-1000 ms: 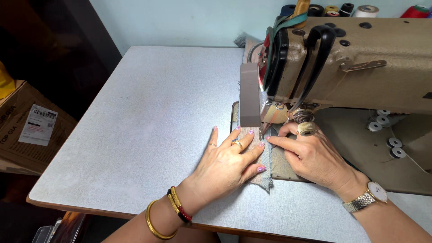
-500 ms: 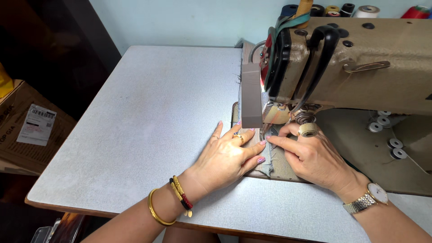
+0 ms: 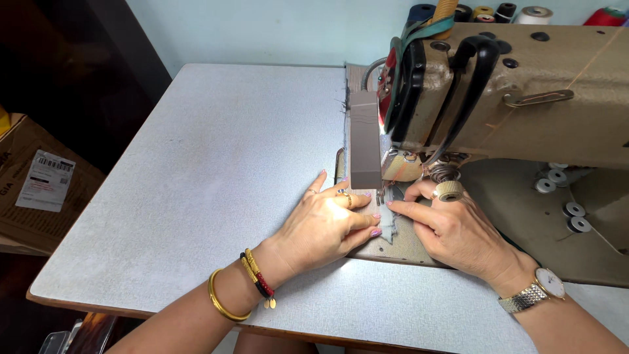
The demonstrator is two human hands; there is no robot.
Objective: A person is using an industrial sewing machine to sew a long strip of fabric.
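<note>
Beneath the needle of the beige sewing machine point(image 3: 511, 98), seen from the head camera, a narrow grey fabric strip point(image 3: 386, 223) is pressed flat, its long axis running away from the person. It is flanked by the left hand point(image 3: 324, 226) and right hand point(image 3: 452, 233), fingers outstretched, neither clenched; fingertips are equally close.

Pale blue wall point(image 3: 262, 29) at the back, grey speckled table point(image 3: 216, 170) with a wooden edge, dark shadowed space on the left, cardboard box point(image 3: 26, 190) with a white label down there, thread spools point(image 3: 534, 13) lined along the wall, bright even light on the tabletop
</note>
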